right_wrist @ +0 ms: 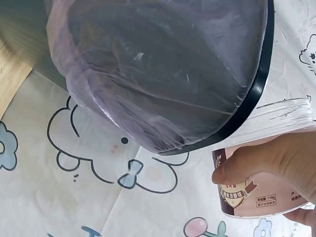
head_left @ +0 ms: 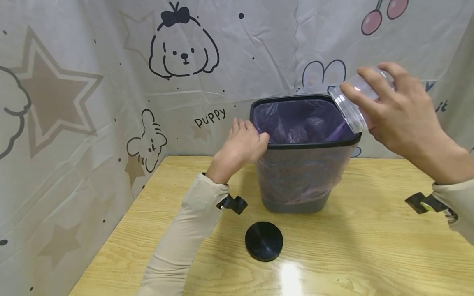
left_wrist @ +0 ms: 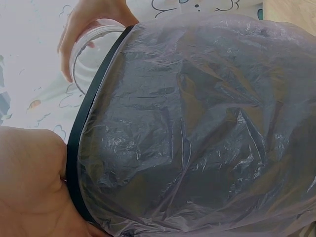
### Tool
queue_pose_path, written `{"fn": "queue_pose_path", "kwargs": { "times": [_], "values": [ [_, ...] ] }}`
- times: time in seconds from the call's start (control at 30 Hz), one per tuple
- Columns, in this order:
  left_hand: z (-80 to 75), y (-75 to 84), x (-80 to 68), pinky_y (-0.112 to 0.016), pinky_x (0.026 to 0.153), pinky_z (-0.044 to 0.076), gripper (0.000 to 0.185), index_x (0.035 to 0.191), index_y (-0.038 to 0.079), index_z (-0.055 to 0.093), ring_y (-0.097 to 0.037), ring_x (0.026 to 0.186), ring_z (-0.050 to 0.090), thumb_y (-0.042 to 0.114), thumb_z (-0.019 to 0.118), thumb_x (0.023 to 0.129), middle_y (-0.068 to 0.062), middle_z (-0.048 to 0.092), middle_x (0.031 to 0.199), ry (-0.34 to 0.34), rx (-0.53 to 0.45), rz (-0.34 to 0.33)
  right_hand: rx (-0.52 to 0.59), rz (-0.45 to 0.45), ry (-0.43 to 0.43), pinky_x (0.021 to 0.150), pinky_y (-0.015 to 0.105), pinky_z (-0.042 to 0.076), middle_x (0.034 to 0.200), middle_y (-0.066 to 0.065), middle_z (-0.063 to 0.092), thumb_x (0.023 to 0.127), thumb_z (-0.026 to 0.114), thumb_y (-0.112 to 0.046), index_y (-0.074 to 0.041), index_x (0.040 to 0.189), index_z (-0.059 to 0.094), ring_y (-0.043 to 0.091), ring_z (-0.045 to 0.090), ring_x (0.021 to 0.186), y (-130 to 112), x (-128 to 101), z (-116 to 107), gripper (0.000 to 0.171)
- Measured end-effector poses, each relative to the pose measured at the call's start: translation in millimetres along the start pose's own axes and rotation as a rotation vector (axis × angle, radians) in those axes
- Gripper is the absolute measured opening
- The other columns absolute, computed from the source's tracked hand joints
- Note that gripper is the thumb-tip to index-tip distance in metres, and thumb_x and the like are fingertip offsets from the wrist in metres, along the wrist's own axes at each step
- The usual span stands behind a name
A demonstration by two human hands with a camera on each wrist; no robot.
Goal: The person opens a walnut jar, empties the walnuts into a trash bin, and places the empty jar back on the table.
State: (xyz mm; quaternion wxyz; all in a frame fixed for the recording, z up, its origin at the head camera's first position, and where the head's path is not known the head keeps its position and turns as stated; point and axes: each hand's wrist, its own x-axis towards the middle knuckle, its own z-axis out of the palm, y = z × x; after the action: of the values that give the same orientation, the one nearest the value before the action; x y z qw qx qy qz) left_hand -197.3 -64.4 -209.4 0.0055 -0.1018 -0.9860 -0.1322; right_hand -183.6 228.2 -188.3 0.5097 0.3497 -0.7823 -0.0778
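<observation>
counter (head_left: pixel 370 246): wooden, carrying the bin and lid. bin (head_left: pixel 296 197): grey, black rim, purple liner, upright at the counter's rear. my left hand (head_left: pixel 242 146): fingers curled over the bin's left rim, gripping it. my right hand (head_left: pixel 400 111): fingers wrapped round a clear jar (head_left: pixel 349 105), tilted, mouth over the bin's right rim. black lid (head_left: pixel 264 241): flat, in front of the bin.

1. Both arms wear long, close-fitting sleeves of pale beige cloth, creased along the forearm.
2. The left sleeve (head_left: pixel 185 238) ends at a snug cuff, where a small black mount (head_left: pixel 233 204) sits.
3. The right sleeve (head_left: pixel 457 201) carries a black mount (head_left: pixel 424 202) with a yellow-green spot.
</observation>
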Motion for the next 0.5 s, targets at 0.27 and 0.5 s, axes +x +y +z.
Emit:
{"fn": "queue_pose_path", "kwargs": {
  "times": [0.27, 0.5],
  "values": [
    [0.5, -0.5, 2.5, -0.04, 0.119, 0.004, 0.07, 0.15, -0.009, 0.005, -0.035, 0.146, -0.002, 0.035, 0.026, 0.101, -0.025, 0.003, 0.158, -0.015, -0.024, 0.02, 0.019, 0.022, -0.076, 0.067, 0.067, 0.043, 0.136, 0.025, 0.042, 0.047, 0.076, 0.007, -0.014, 0.137, 0.044, 0.053, 0.039, 0.117, 0.0, -0.7, -1.1, 0.098],
    [-1.6, -3.1, 5.2, -0.038, 0.119, 0.003, 0.07, 0.15, -0.01, 0.001, -0.033, 0.146, -0.003, 0.033, 0.026, 0.101, -0.024, 0.002, 0.158, -0.037, -0.05, 0.055, 0.026, 0.068, -0.061, 0.068, 0.068, 0.042, 0.136, 0.024, 0.042, 0.048, 0.08, 0.002, -0.014, 0.137, 0.044, 0.052, 0.039, 0.119, -2.0, -2.0, 1.8, 0.098]
  ]
}}
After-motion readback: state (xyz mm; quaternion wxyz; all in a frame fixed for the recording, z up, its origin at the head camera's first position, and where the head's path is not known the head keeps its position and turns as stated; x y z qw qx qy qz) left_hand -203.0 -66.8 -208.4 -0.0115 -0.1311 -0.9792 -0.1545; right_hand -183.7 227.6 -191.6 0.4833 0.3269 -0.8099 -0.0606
